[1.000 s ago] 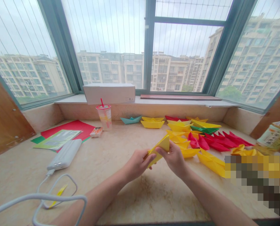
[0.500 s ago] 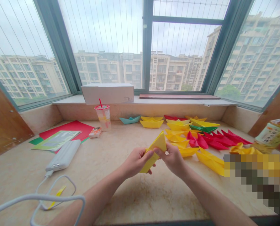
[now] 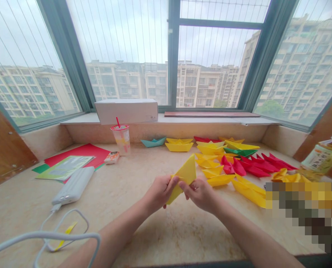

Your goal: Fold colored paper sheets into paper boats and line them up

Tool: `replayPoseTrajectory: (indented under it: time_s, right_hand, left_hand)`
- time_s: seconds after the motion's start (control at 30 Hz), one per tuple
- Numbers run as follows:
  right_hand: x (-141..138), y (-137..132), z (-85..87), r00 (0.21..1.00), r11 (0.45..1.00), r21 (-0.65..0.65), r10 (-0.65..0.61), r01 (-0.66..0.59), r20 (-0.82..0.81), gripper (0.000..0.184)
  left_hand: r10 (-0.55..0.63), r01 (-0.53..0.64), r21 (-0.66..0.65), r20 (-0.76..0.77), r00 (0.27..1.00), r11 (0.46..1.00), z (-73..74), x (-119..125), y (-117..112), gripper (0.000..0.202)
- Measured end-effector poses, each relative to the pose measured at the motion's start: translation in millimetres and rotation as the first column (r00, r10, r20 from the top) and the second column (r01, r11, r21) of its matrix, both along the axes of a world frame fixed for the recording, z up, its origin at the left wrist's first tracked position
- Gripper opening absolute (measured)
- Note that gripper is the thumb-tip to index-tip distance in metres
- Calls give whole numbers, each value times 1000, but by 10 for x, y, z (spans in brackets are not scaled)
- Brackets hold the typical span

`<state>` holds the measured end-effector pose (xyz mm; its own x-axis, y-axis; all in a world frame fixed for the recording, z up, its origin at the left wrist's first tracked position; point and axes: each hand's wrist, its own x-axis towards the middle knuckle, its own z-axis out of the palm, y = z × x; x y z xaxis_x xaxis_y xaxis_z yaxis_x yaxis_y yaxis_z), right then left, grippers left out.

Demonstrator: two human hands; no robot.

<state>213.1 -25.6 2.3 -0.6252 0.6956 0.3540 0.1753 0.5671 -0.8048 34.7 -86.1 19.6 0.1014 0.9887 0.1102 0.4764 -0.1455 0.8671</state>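
Observation:
A folded piece of yellow paper (image 3: 186, 170) is held tilted above the counter, one pointed corner up. My left hand (image 3: 162, 190) grips its left edge, thumb on the front face and fingers partly hidden behind. On the lower right edge, my right hand (image 3: 201, 193) pinches the paper with its thumb near the left thumb. Just beyond my right hand lie several yellow paper boats (image 3: 221, 180), the closest one a long yellow boat (image 3: 249, 190). Red folded paper boats (image 3: 255, 165) sit farther right.
On the left lie red paper sheets (image 3: 76, 152), a white power bank (image 3: 73, 185) and its looped cable (image 3: 71, 235). A plastic cup with a straw (image 3: 121, 139) stands near the back, beside a small packet (image 3: 112, 158). At right is a bottle (image 3: 324, 158). A white box (image 3: 126, 111) rests on the sill.
My right hand has slid down the paper's right edge, its thumb now lower. The paper has turned slightly, showing a broader flat face. My left hand keeps its grip.

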Motion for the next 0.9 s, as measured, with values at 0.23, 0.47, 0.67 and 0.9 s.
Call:
replayPoseTrajectory:
  time_s: [0.23, 0.47, 0.67, 0.9]
  right_hand:
    - [50, 68, 119, 981, 991, -131, -57, 32, -186, 50]
    - [124, 112, 112, 997, 998, -63, 15, -20, -79, 71]
    - [100, 143, 152, 996, 997, -64, -47, 41, -82, 73]
    - [151, 190, 228, 994, 990, 92, -101, 106, -51, 56]
  left_hand:
    - [16, 48, 204, -300, 954, 978, 111, -35, -7, 48]
    - [59, 114, 305, -507, 860, 946, 93, -183, 57, 47]
    - [46, 210, 393, -549, 835, 895, 89, -273, 98, 43]
    - [116, 172, 401, -599, 792, 900, 59, -294, 148, 35]
